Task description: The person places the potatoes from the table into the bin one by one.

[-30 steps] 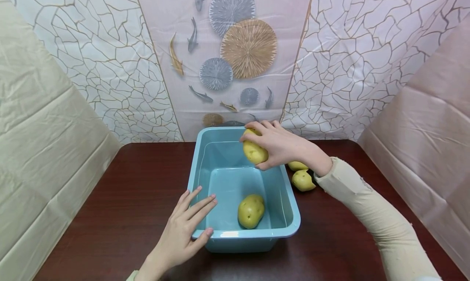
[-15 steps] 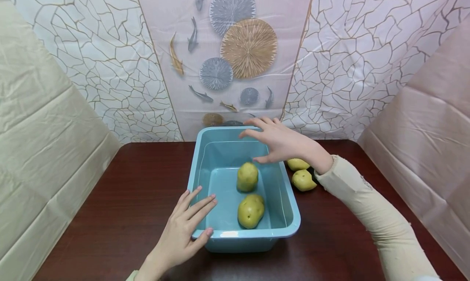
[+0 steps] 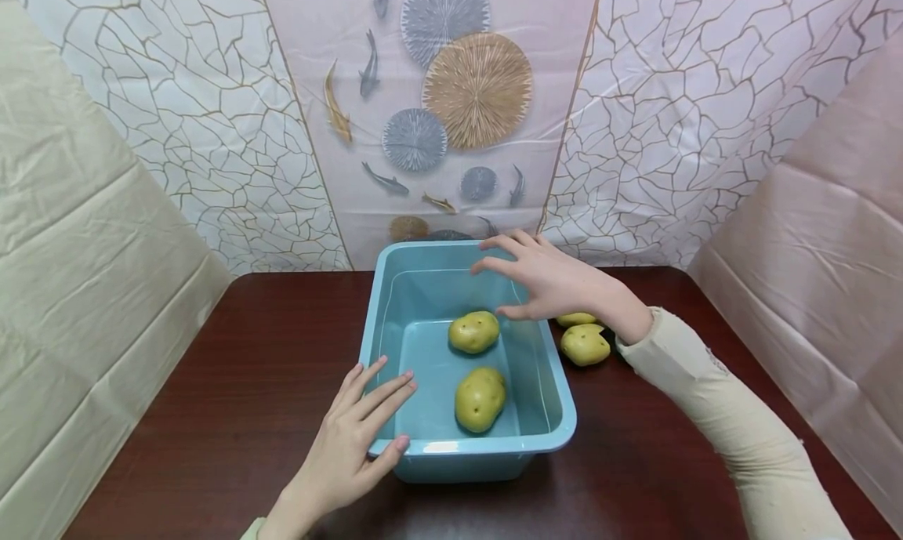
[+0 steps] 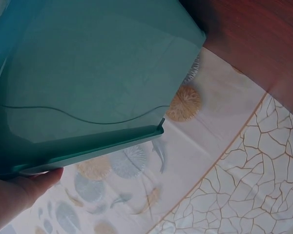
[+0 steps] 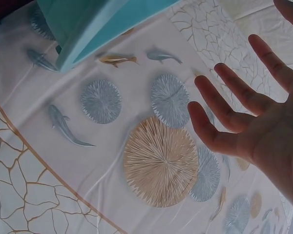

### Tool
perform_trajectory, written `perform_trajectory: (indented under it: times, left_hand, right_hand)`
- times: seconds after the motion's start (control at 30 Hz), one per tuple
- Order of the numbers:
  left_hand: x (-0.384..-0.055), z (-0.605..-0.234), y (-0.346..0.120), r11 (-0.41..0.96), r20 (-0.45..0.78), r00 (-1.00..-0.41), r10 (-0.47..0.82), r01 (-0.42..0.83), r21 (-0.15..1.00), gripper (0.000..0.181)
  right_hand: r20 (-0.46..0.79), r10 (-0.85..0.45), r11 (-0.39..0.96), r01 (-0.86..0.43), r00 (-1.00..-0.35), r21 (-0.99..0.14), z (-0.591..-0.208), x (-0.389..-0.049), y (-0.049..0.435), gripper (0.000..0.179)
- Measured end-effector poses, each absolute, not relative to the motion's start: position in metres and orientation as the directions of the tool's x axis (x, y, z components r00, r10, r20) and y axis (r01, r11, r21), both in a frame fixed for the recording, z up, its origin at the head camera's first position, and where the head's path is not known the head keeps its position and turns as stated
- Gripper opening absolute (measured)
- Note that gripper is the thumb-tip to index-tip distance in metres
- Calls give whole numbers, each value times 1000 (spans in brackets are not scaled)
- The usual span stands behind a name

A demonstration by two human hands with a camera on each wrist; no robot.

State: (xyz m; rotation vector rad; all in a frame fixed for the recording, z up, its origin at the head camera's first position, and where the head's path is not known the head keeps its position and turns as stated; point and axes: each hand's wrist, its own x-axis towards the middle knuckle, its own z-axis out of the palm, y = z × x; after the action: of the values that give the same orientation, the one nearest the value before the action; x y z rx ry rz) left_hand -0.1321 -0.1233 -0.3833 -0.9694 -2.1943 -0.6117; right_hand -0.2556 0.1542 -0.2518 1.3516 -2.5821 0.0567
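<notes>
Two yellow potatoes lie apart inside a blue plastic tub: one potato near its middle, the other potato closer to the front. My right hand hovers over the tub's right rim, fingers spread and holding nothing; the right wrist view shows the same bare palm. On the tub's front left corner rests my left hand, its fingers extended over the rim. The left wrist view has part of that hand against the tub's edge.
Outside the tub on the right, a potato and another potato sit on the dark red-brown table, partly behind my right wrist. A dark object is partly hidden beside them. A patterned cloth hangs behind the tub.
My right hand has let go of a potato, which dropped into the tub and rolled onto its side. That hand has since shifted slightly right. My left hand has stayed put.
</notes>
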Motion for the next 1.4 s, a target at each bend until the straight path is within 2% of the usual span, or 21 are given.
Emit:
perform_trajectory:
  times: [0.53,0.87,1.13,1.4]
  left_hand:
    - [-133,-385,-123,611,731,-502,462,778,148,45]
    - [-132,-385,-123,612,727,-508,462,776,153,44]
    - [-133,-385,-124,616,720,-518,461,771,161,44]
    - [-133,-385,-124,612,726,-514,458,774,161,44]
  right_hand:
    - [249,-802,571,-820,-544,47,-268,-246,166,39]
    - [323,-801,547,-835,-503,55,-273,-239,176,33]
    - [320,-785,575,-816,-530,60,-276,-236,180,33]
    - [337,-778,583,-809,-530,73,-283,-236,185,32]
